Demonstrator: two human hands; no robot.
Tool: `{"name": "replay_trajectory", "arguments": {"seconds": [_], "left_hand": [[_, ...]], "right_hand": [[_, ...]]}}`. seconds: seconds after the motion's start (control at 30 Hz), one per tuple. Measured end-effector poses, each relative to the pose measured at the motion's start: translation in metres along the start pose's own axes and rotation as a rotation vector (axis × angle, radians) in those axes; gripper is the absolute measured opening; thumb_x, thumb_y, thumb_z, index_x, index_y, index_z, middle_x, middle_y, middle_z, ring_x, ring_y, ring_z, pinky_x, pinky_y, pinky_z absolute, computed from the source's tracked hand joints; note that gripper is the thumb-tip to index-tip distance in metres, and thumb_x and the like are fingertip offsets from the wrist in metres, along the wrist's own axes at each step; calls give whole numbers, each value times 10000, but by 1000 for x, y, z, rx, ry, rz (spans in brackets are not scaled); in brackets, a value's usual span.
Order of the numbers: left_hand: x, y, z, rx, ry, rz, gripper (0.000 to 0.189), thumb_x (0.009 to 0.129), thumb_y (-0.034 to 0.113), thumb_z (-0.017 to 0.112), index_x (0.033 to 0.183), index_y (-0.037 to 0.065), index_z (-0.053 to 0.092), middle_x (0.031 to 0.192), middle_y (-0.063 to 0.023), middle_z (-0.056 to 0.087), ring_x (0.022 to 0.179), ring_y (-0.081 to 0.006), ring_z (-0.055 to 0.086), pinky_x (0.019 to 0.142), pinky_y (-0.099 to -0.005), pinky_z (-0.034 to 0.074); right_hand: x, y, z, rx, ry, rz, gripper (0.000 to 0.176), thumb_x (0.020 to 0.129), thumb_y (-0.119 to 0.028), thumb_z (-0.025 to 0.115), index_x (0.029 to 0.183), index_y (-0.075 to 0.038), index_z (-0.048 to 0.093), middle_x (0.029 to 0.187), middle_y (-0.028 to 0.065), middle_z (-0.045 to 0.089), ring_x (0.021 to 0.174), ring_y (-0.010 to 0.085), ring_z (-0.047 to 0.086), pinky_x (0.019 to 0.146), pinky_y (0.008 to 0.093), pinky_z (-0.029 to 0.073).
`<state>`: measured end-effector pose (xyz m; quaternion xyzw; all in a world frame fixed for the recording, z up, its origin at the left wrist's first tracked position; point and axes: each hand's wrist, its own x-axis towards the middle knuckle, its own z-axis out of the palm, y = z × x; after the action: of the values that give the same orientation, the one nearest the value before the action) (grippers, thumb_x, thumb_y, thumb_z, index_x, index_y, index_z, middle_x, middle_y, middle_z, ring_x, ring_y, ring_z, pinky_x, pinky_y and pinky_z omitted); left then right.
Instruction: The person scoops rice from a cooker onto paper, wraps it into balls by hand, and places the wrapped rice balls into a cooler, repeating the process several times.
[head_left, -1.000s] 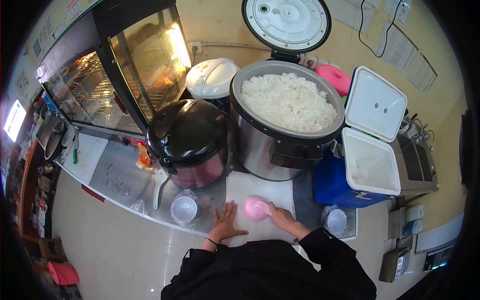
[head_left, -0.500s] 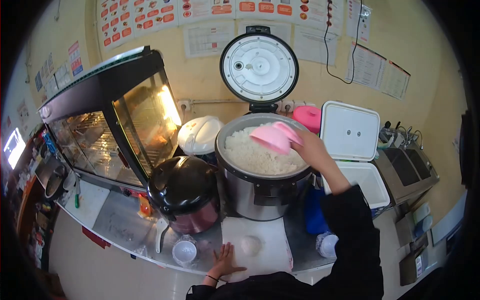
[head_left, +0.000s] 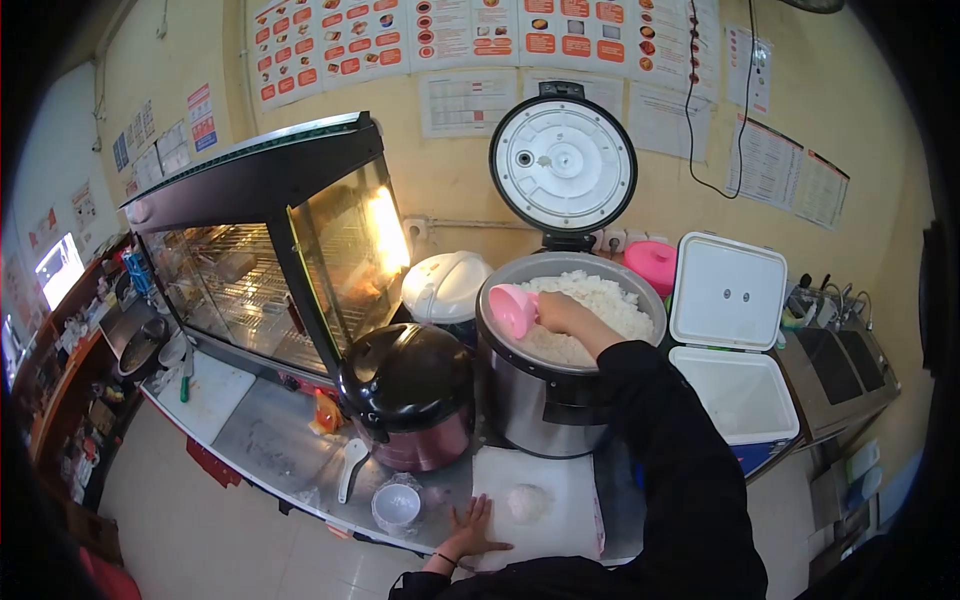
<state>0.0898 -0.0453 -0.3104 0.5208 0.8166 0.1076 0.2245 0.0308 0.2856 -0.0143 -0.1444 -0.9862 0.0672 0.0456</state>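
Observation:
A large silver cooker stands with its round lid raised, full of white rice. Inside its rim, my right hand grips the handle of a pink scoop, which is tilted at the left side of the rice. My left hand lies with fingers spread on the left edge of a white paper sheet. Nothing is held in it. A small mound of rice rests on the paper, just right of those fingers. Left of the hand sits a small plastic-covered bowl.
A black-lidded cooker and a white spatula are left of the paper. Behind them stand a lit glass display cabinet and a white-lidded pot. An open cooler box and a pink container are at the right.
My right hand has moved the pink scoop from above the rice down to the left side of the cooker. The camera view has shifted, and my left hand stays on the paper.

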Motion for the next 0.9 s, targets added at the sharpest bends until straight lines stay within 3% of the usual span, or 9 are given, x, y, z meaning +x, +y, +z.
{"name": "replay_trajectory", "arguments": {"seconds": [0.1, 0.2, 0.3, 0.4, 0.53, 0.63, 0.73, 0.83, 0.9], "left_hand": [[2, 1, 1, 13, -5, -10, 1168, 556, 751, 517, 1351, 14, 83, 1422, -145, 40, 1317, -287, 1, 979, -583, -52], [3, 0, -1, 2, -14, -12, 1165, 557, 747, 521, 1352, 17, 82, 1423, -142, 40, 1317, -286, 0, 981, -581, -54], [0, 3, -5, -26, -33, -16, 1165, 555, 744, 526, 1353, 19, 83, 1424, -140, 41, 1318, -284, 1, 981, -578, -56], [0, 3, -9, -31, -38, -21, 1169, 551, 743, 531, 1353, 18, 86, 1425, -139, 41, 1318, -283, 2, 981, -576, -59], [-1, 3, -5, -33, -19, -13, 1173, 546, 739, 539, 1351, 14, 88, 1425, -138, 39, 1318, -283, 1, 983, -572, -61], [-2, 4, -8, -21, -25, -14, 1172, 548, 735, 542, 1351, 11, 88, 1425, -137, 38, 1317, -284, -1, 984, -569, -62], [-2, 3, -7, -45, -22, -9, 1171, 550, 739, 536, 1351, 12, 88, 1425, -136, 36, 1317, -287, -2, 982, -573, -61], [-1, 2, -5, -22, -18, -11, 1173, 550, 749, 525, 1351, 13, 87, 1426, -136, 34, 1317, -289, -5, 979, -578, -60], [0, 2, -4, -23, -22, -10, 1174, 549, 755, 518, 1351, 13, 88, 1425, -136, 34, 1316, -290, 0, 978, -581, -57]], "right_hand": [[0, 6, 2, 113, -236, 222, 277, 744, -192, 606, 925, 10, 550, 566, 154, 560, 463, 256, 566, 422, 349, 446], [-19, 23, -11, 265, -278, 147, 306, 739, -215, 636, 940, -3, 546, 544, 104, 525, 425, 193, 516, 396, 324, 408], [-33, 39, -7, 378, -258, 205, 352, 732, -205, 648, 999, -2, 543, 532, 76, 502, 404, 168, 482, 368, 309, 382], [-48, 55, -11, 674, -76, 457, 444, 721, -183, 660, 1109, -24, 515, 531, 68, 494, 400, 163, 476, 355, 304, 372], [-58, 68, -11, 397, -30, 341, 512, 696, -148, 671, 1172, -64, 501, 554, 82, 522, 375, 149, 454, 361, 291, 382], [-69, 54, -18, 477, -38, 351, 503, 685, -150, 674, 1162, -107, 521, 562, 88, 535, 379, 145, 467, 359, 285, 387], [-69, 45, -18, 382, -77, 292, 495, 649, -247, 685, 1121, -189, 550, 783, 157, 627, 613, 281, 611, 569, 347, 479], [-63, 34, -6, 103, 120, 42, 554, 652, -248, 689, 1174, -256, 502, 899, 109, 628, 772, 282, 609, 668, 358, 479], [-67, 23, -14, 100, 95, 116, 562, 648, -239, 687, 1174, -281, 495, 957, 89, 617, 883, 278, 581, 759, 368, 456]]}}
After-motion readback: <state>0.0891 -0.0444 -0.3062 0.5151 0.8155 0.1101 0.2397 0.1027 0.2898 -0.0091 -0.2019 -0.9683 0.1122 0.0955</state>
